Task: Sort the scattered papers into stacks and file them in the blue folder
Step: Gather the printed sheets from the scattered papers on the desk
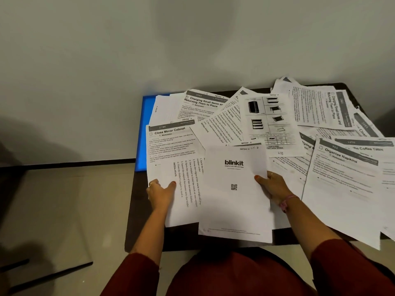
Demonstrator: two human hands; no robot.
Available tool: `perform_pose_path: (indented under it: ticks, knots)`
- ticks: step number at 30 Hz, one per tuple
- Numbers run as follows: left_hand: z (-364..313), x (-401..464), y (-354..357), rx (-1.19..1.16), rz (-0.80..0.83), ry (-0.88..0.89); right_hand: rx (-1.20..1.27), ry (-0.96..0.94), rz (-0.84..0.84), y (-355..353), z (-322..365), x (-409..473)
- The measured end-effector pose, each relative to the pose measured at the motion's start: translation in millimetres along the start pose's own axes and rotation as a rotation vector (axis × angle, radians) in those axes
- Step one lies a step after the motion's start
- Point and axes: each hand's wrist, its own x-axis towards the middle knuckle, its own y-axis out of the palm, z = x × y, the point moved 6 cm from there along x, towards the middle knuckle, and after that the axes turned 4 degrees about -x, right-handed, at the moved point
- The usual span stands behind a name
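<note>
Nearest the camera, two dark red sleeves [350, 272] reach forward over the front edge of a dark bench [136, 210]. The left hand [161, 192] grips the lower left corner of a printed sheet headed "Close Mirror Cabinet" [168, 150], thumb on top and fingers curled under the edge. The right hand [272, 185] (a pink band sits on its wrist) pinches the right edge of a white sheet printed "blinkit" [234, 195], which carries a small QR code and overhangs the bench's near edge. The two hands are well apart, each closed on its own paper, and the blinkit sheet lies partly over a page of sideways numbered text between them.

To the right, a sheet headed "Organize Napkins" [342, 184] hangs past the bench edge. Farther back, the rest of the scattered papers [273, 120] overlap at all angles, among them a page of furniture pictures and two headed "Charging Small Items and Returning Them to Place".

The blue folder [146, 133] lies flat at the bench's far left, mostly covered by papers, only its left strip showing. Behind stands a plain wall [149, 39].
</note>
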Motion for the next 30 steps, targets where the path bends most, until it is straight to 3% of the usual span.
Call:
perform_pose_path:
  ticks: [5,8,14,20,30]
  knots:
    - [-1,7,3,-0.130,0.055,-0.075,-0.031,0.007,-0.001,1,0,0]
    - [-5,6,1,-0.245,0.117,-0.019,-0.036,0.013,-0.008,0,0,0]
    - [10,8,-32,-0.463,0.005,-0.031,0.001,0.035,-0.020,-2,-2,-2]
    - [49,6,-55,-0.627,-0.126,-0.182,0.048,0.028,0.005,0,0,1]
    - [78,-10,-68,-0.741,-0.331,-0.268,0.080,0.032,-0.020,-2,4,-3]
